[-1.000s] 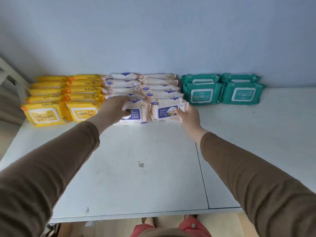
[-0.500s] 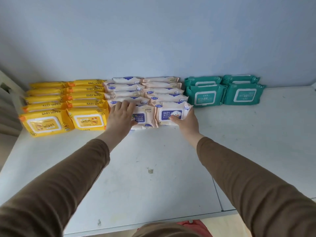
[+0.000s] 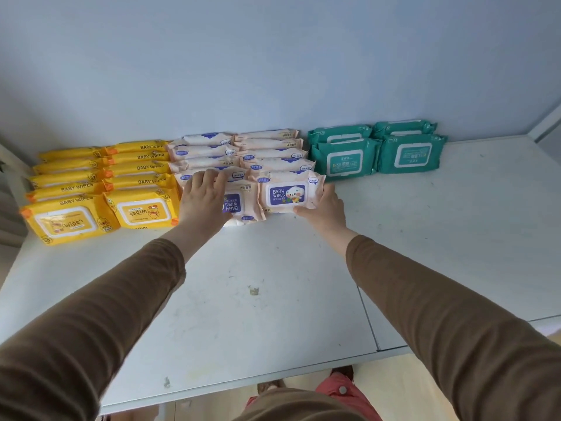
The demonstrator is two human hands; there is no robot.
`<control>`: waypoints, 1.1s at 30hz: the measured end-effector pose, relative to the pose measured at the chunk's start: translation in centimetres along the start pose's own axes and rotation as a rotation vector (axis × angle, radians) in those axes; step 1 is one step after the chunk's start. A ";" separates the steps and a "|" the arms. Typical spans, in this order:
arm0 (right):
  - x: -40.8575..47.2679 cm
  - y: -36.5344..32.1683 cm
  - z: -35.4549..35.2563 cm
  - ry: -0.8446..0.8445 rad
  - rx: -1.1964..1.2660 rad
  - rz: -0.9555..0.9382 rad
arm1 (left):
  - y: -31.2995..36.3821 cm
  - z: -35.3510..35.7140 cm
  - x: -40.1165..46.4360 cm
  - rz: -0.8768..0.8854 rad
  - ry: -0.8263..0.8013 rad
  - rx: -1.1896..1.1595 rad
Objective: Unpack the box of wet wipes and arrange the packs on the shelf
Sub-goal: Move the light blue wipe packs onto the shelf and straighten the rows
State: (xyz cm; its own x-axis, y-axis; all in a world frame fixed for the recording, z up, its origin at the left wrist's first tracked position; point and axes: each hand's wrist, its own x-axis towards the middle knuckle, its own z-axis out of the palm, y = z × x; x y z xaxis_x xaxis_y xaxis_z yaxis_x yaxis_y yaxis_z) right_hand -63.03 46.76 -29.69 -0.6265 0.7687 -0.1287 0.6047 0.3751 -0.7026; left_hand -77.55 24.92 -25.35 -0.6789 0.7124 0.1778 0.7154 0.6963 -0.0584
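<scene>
While the left hand [image 3: 204,198] presses flat on one front pink pack [image 3: 239,205], the right hand [image 3: 324,208] grips its neighbour [image 3: 287,194], apparently squaring the row on the shelf [image 3: 243,299].

Three pack groups [image 3: 243,174] line the shelf [image 3: 273,299] — against its back wall.

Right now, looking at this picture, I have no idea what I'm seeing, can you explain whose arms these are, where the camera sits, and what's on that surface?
There is no machine: a person wears a camera on the head, looking forward and down, so their own brown-sleeved arms reach into view. On the white shelf stand rows of wet wipe packs against the wall: yellow packs, pink packs, green packs. The left hand lies flat on the front left pink pack. The right hand grips the front right pink pack by its corner.
</scene>
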 end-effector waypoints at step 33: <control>-23.3 46.6 -40.9 0.074 -0.378 -0.027 | 63.1 -0.8 -14.9 0.749 -0.138 -0.483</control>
State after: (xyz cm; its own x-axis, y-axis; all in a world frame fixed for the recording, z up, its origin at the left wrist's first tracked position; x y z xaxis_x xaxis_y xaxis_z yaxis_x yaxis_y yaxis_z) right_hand -0.14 67.47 -30.79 -0.6158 0.7861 -0.0537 0.7359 0.5495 -0.3957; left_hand -22.14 58.18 -30.95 0.0013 0.9905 0.1377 0.9487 -0.0448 0.3130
